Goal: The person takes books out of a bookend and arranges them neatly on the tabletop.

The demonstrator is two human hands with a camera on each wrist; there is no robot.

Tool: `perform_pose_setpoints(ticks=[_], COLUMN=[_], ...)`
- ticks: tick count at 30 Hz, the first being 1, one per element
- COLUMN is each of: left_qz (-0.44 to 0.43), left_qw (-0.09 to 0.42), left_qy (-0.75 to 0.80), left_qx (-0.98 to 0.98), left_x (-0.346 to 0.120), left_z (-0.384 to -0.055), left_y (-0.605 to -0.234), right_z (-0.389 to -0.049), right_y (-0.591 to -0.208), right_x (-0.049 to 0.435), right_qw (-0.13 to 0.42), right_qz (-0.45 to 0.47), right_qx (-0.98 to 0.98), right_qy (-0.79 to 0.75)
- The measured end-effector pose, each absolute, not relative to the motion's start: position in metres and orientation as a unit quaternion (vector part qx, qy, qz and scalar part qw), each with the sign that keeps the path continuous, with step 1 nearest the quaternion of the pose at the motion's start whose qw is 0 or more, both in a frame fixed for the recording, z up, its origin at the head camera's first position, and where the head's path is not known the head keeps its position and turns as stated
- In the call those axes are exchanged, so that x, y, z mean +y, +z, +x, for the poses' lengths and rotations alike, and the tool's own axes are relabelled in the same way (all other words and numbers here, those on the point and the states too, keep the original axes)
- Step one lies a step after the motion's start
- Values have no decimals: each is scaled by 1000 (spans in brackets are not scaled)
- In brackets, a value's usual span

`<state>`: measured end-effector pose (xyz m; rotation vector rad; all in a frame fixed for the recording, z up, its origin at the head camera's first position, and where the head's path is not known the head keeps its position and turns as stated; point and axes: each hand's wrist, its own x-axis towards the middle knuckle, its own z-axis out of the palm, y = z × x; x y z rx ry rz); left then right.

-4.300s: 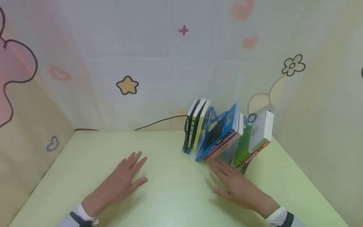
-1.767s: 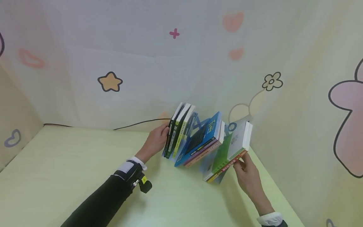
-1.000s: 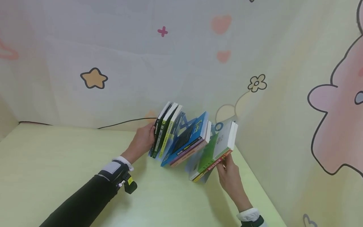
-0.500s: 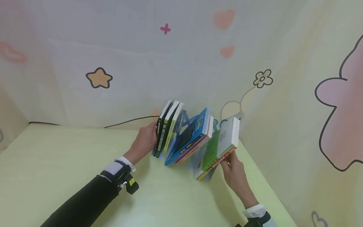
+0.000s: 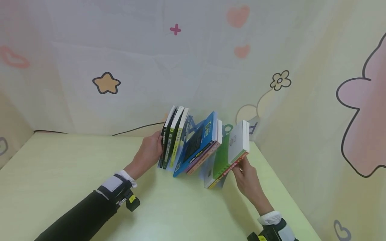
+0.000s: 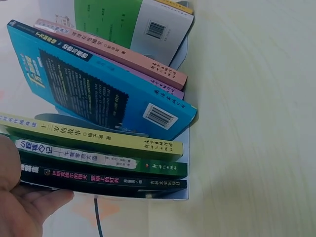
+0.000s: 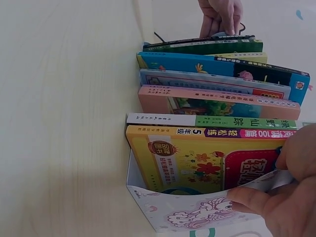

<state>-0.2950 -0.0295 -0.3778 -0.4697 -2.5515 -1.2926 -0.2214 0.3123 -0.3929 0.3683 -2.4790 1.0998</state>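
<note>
A row of books leans in a pale book rack with printed panels on the table. At its left end my left hand [image 5: 147,152] grips the rack, fingers along its outer side and thumb at the spine of a black book [image 6: 98,180]. A dark green book [image 6: 98,155] and a yellow book [image 6: 108,136] stand beside it. A blue book [image 5: 196,142] and a pink book [image 6: 118,54] tilt in the middle. My right hand [image 5: 248,180] holds the other end, pinching the unicorn-printed end panel [image 7: 192,212] beside a yellow-covered book [image 7: 197,165].
The pale table [image 5: 169,207] runs back to a patterned cloth wall [image 5: 138,53], with another cloth side [image 5: 304,140] at the right. A thin dark cord [image 5: 137,129] lies along the table's back edge, reaching the rack's left end.
Both hands, open and apart from the rack at first, have taken hold of its two ends. Lately the row has shifted slightly left with them. The head view has turned right.
</note>
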Motion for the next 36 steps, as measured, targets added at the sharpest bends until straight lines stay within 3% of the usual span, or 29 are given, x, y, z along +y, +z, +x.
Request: perform_pose_setpoints(ticks=[36], left_qz=[-119], left_qw=[155], left_qy=[-415], left_qx=[-888], left_x=[-83], left_z=[-246], left_y=[-375], right_z=[-250], right_y=[-394], right_x=[274], right_qw=[162], right_qz=[215], right_qx=[-867], right_qy=[420])
